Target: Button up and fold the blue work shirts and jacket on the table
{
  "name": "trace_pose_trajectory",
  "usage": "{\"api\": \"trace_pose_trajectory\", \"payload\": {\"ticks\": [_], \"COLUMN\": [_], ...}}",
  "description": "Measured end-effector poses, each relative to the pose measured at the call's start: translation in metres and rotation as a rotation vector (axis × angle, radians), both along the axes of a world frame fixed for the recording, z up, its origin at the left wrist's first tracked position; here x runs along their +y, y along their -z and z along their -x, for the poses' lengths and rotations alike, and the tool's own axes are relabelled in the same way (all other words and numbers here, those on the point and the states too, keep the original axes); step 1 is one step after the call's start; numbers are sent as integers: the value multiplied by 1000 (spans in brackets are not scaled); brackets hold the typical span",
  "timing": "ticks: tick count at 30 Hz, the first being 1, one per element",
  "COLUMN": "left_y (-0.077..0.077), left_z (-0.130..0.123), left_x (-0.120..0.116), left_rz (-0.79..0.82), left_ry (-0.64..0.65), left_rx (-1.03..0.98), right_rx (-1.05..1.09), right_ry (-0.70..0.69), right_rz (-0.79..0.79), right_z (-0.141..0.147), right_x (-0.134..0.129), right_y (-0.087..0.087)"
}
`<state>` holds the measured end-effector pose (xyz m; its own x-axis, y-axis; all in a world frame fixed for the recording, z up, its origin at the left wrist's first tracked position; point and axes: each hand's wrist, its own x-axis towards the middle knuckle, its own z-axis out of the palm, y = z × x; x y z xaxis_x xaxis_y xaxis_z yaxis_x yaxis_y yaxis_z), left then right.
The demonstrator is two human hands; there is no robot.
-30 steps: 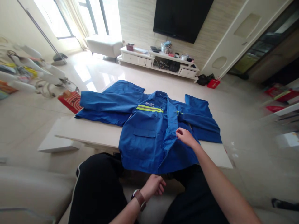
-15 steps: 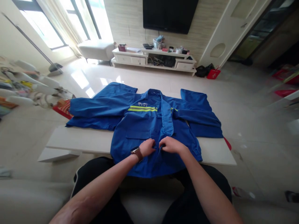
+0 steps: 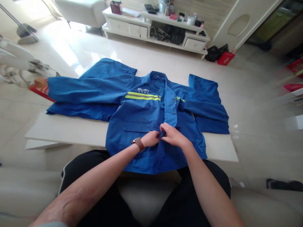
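Note:
A blue jacket [image 3: 139, 110] with a yellow-grey stripe lies front side up, its collar away from me and its sleeves spread left and right. My left hand [image 3: 151, 138], with a watch on the wrist, is closed at the middle of the jacket's front, its fingertips on the front edge. Touching it from the right, my right hand [image 3: 172, 135] pinches the other front edge, which is lifted a little. The upper part of that front panel is folded back. More blue cloth [image 3: 109, 67] lies beneath the sleeves on both sides.
The jacket rests on a low white table [image 3: 63, 129] over my knees. A red bag [image 3: 41, 90] stands at the table's left. Farther off are a white TV cabinet [image 3: 127, 28], a white stool [image 3: 80, 12] and another red bag [image 3: 226, 58] on the floor.
The view has moved closer and tilted down. Both hands have shifted slightly up the jacket's front and come together, the right one raising the cloth edge.

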<state>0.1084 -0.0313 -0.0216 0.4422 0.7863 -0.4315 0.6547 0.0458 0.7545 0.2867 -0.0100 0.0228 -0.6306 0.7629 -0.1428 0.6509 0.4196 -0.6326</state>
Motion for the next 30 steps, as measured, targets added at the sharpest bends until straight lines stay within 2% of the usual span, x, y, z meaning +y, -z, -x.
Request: {"api": "trace_pose_trajectory", "payload": {"ticks": [4, 8, 16, 25, 30], "left_y": [-6, -8, -6, -5, -1], "left_z": [11, 15, 13, 8, 7], "left_x": [-2, -9, -7, -9, -7], "left_rz": [277, 371, 336, 417, 416], "left_ry": [-136, -183, -182, -303, -257], "left_rx": [-371, -530, -560, -580, -600], "right_rx": [10, 0, 7, -23, -86], "right_ry": [34, 30, -31, -42, -74], "right_rz": [19, 15, 8, -24, -56], "right_z": [-2, 0, 1, -3, -3], "right_x": [-5, -7, -6, -11, -14], "right_y": [-5, -5, -7, -15, -17]}}
